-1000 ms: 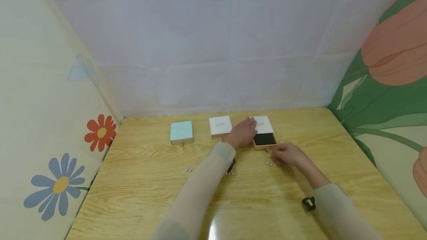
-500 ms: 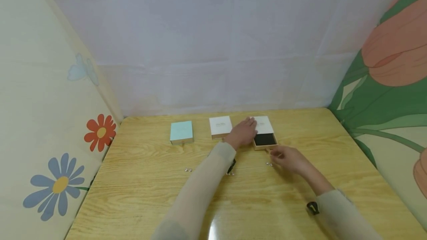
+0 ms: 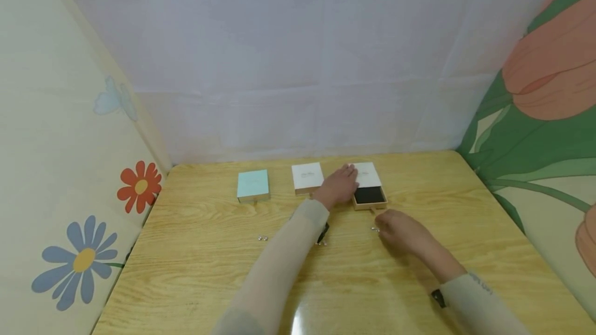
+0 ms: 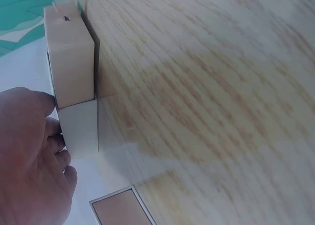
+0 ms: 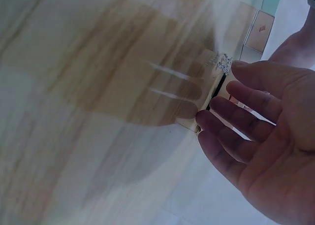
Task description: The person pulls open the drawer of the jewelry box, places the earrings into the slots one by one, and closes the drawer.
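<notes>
My left hand (image 3: 337, 184) rests on the sleeve of the right-hand white drawer box (image 3: 368, 174), fingers lying along its top. In the left wrist view, that hand (image 4: 34, 151) has its thumb at the box's (image 4: 74, 67) edge. The drawer (image 3: 370, 196) stands partly pulled out, showing a dark lining, with a ribbon tab at its front. Just before it, my right hand (image 3: 401, 229) hovers beside a small sparkling silver piece of jewelry (image 3: 374, 229). The right wrist view shows loosely bent fingers on the hand (image 5: 266, 131), the thumb tip close to the jewelry (image 5: 225, 64).
Another white box (image 3: 307, 176) and a mint-green box (image 3: 253, 185) stand to the left along the table's (image 3: 186, 252) far side. More small silver pieces (image 3: 263, 238) lie before the green box. Others (image 3: 323, 243) are partly hidden by my left forearm.
My right hand has moved from the drawer's ribbon tab slightly toward me, down to the jewelry. The left hand and the boxes have stayed in place.
</notes>
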{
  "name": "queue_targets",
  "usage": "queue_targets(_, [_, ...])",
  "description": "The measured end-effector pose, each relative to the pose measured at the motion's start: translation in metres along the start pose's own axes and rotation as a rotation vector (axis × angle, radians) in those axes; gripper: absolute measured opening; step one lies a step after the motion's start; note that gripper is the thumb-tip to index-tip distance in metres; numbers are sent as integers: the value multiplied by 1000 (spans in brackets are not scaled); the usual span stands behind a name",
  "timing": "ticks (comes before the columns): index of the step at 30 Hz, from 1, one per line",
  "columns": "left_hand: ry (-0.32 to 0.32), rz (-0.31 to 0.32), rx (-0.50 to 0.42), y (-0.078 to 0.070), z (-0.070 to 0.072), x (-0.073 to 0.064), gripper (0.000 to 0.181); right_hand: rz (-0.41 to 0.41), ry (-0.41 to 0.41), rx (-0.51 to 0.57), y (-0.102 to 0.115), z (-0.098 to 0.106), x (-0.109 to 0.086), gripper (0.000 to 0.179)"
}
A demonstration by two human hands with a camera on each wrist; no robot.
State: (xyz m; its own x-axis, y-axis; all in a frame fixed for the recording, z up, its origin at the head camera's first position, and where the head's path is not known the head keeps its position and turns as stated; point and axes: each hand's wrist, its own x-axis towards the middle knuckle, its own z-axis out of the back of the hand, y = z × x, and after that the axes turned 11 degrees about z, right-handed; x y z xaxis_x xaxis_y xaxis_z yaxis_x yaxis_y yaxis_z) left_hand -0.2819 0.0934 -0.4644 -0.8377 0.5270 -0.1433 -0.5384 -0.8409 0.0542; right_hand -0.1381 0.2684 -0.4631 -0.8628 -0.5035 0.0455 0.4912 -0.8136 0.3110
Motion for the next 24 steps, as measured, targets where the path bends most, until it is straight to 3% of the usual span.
queue_targets(6, [-1,1,-17,0,-3,2,56,19,8,-59,2,-1,-1,24])
queue_targets(24, [-1,5,-42,0,-5,3,57,49,22,-104,4,-1,1,13])
